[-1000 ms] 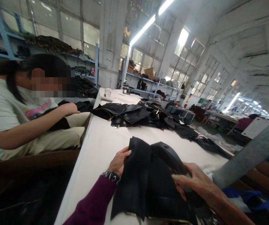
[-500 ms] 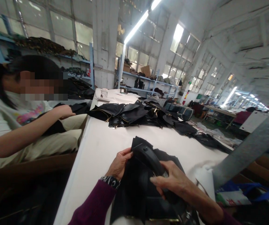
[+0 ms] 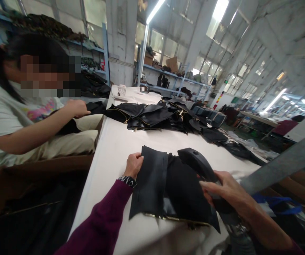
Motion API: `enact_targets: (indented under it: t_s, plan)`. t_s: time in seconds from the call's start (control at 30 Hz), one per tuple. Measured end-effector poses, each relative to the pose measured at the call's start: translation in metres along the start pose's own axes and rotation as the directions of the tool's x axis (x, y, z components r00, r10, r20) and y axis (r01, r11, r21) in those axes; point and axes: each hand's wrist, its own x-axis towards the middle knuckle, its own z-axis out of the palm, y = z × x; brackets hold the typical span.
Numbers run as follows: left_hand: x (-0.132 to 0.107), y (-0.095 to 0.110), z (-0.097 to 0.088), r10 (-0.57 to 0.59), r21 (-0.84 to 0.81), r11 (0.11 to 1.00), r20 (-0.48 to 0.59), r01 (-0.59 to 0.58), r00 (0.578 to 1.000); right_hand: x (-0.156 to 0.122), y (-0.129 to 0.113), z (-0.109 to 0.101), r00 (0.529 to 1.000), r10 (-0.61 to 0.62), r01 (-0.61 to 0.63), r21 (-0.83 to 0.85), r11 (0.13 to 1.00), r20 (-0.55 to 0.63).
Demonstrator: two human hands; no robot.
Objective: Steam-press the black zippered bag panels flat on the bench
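A black fabric piece point(image 3: 152, 180) with a gold zipper point(image 3: 165, 217) along its near edge lies spread on the white table. My left hand point(image 3: 134, 164) is closed on the upper left edge of this piece. My right hand point(image 3: 221, 189) is wrapped around a black curved handheld tool point(image 3: 199, 161). The tool's rounded head is over the upper right part of the fabric; I cannot tell whether it touches. Part of its handle is hidden by my fingers, and the lower end runs down to the right, blurred.
A heap of black zippered pieces point(image 3: 155, 117) runs across the far part of the white table point(image 3: 110, 148). To the left sits a co-worker point(image 3: 22, 117), holding black fabric. A grey metal post point(image 3: 280, 159) slants up at the right, with a blue bag point(image 3: 282, 205) below it.
My right hand has moved the tool rightward, away from my left hand and the left edge. The black fabric now lies more spread out. My left hand has shifted slightly left and up.
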Motion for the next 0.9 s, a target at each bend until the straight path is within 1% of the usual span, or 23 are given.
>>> enact_targets:
  t_s: [0.1,0.27,0.4,0.5,0.63,0.7,0.73,0.83,0.9]
  plan:
    - [-0.005,-0.004,0.006,-0.033,0.046,0.998,0.062,0.030,0.998,-0.003,0.008,-0.003,1.000,0.023,-0.023,0.030,0.999,0.012]
    - [-0.014,-0.004,0.016,-0.116,0.048,0.993,0.209,0.108,0.971,0.006,0.012,0.004,0.997,0.018,-0.026,0.098,0.995,0.078]
    - [-0.018,0.004,0.019,-0.116,0.025,0.993,0.272,0.114,0.955,0.015,0.015,0.010,0.993,0.022,-0.038,0.134,0.990,0.118]
    - [-0.021,0.009,0.021,-0.105,0.023,0.994,0.290,0.103,0.951,0.022,0.017,0.013,0.994,0.027,-0.042,0.132,0.990,0.110]
    - [-0.025,0.014,0.023,-0.086,0.035,0.996,0.361,0.079,0.929,0.033,0.021,0.016,0.995,0.023,-0.035,0.120,0.992,0.095]
    - [-0.025,0.013,0.025,-0.074,0.052,0.997,0.348,0.059,0.934,0.037,0.021,0.017,0.997,0.013,-0.022,0.122,0.992,0.079]
    - [-0.024,0.012,0.025,-0.069,0.060,0.997,0.320,0.052,0.945,0.037,0.020,0.017,0.998,0.007,-0.015,0.123,0.992,0.070]
    - [-0.018,0.002,0.024,-0.064,0.082,0.996,0.208,0.047,0.976,0.031,0.017,0.012,0.999,-0.002,-0.003,0.120,0.993,0.045]
    - [-0.013,-0.007,0.021,-0.053,0.123,0.992,0.121,0.038,0.991,0.020,0.015,0.004,1.000,0.003,-0.006,0.110,0.994,0.022]
